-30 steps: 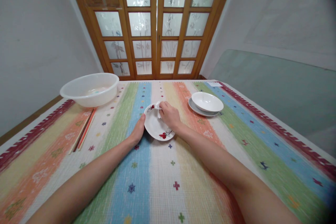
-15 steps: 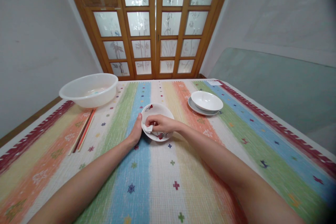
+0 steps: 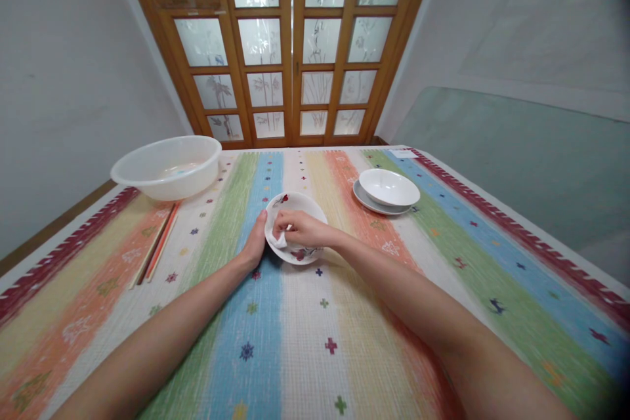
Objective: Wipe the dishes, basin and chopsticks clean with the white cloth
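A white bowl with red flower patterns (image 3: 310, 210) stands on the striped tablecloth, in the middle of the view. Against its left rim rests my left hand (image 3: 254, 241), the thumb up at the edge and the other fingers mostly hidden beside the bowl. My right hand (image 3: 300, 228) is inside the bowl, its fingers closed on a white cloth (image 3: 278, 240) that touches the inner left side.
On the far left is a large translucent basin (image 3: 167, 170). Several chopsticks (image 3: 156, 246) lie in front of it. At the right, a white bowl (image 3: 390, 188) sits on a plate (image 3: 367, 203). The striped tablecloth (image 3: 266, 354) covers the table.
My right hand has shifted very slightly within the bowl, with the cloth in its fingers. The left hand stays at the rim.
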